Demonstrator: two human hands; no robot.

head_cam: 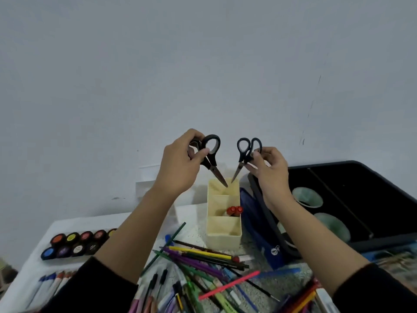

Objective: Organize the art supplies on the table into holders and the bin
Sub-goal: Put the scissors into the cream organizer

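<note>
My left hand (180, 163) grips the black handles of a large pair of scissors (211, 154), blades pointing down and right. My right hand (270, 170) pinches a smaller pair of black-handled scissors (244, 154), blades pointing down and left. Both blade tips meet just above the far compartment of a cream three-compartment holder (223, 236). Two red-capped markers (234, 210) stand in its middle compartment. A pile of coloured pencils and pens (203, 267) lies on the table in front of the holder.
A black bin (361, 177) with pale green bowls inside stands at the right. A blue pencil case (259, 233) leans between holder and bin. Paint pots (74, 243) and markers (52, 283) lie in a white tray at the left. A clear container (144, 184) stands against the wall.
</note>
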